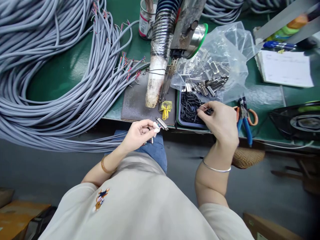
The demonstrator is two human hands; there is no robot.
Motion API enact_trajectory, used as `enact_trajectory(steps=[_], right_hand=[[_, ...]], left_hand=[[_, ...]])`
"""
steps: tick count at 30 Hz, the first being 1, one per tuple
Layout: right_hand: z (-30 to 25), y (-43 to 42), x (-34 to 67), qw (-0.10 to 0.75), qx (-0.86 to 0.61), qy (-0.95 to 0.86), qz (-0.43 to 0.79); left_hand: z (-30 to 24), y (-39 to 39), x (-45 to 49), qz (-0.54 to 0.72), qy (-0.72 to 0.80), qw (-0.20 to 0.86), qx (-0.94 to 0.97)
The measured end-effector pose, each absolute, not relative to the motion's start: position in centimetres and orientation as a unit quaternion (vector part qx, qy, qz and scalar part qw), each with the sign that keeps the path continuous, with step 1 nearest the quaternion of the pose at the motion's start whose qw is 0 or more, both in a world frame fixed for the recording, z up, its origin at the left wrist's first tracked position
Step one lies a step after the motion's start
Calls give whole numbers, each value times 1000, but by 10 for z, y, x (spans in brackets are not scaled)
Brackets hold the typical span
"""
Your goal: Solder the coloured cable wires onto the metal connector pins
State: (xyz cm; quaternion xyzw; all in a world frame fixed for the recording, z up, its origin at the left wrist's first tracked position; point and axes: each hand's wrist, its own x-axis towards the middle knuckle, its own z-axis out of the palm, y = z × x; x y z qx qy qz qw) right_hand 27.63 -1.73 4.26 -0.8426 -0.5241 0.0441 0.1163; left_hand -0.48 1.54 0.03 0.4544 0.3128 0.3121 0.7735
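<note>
My left hand (138, 133) is closed around a small metal connector (161, 123) with coloured wires on its back, held just off the bench's front edge over my lap. My right hand (220, 120) hovers at the near edge of a dark tray of small black sleeves (189, 107), its fingertips pinched on a thin pin or wire (203, 106) that I cannot make out clearly. The two hands are about a hand's width apart.
A big bundle of grey cables (50, 76) with stripped coloured ends fills the left. A ribbed hose and fixture (161, 43) stand over a dark mat (136, 103). A clear bag of metal shells (212, 66), blue pliers (244, 120), a notepad (285, 68) lie right.
</note>
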Motion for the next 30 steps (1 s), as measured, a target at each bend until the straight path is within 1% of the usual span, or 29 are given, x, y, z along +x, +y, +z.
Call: enact_trajectory(steps=[3, 6, 7, 9, 11, 13, 17, 23, 30], right_hand=[[44, -24, 273, 218, -844, -490, 21], [46, -38, 255, 373, -813, -447, -1], [47, -44, 244, 423, -792, -439, 10], [47, -53, 220, 491, -738, -454, 88], [45, -58, 195, 510, -683, -496, 166], [41, -59, 176, 513, -653, -520, 199], [32, -52, 160, 526, -647, -521, 181], [31, -50, 159, 512, -649, -531, 186], [31, -51, 158, 520, -653, -520, 184]], left_hand=[[4, 19, -2, 333, 321, 778, 426], [6, 21, -1, 342, 334, 781, 402], [7, 22, 0, 343, 337, 782, 398], [8, 22, 1, 346, 339, 779, 398], [8, 22, 2, 354, 335, 772, 407], [9, 21, 3, 363, 326, 764, 422], [8, 20, 3, 366, 320, 756, 438], [8, 19, 2, 364, 312, 756, 444], [7, 19, 1, 373, 307, 752, 448]])
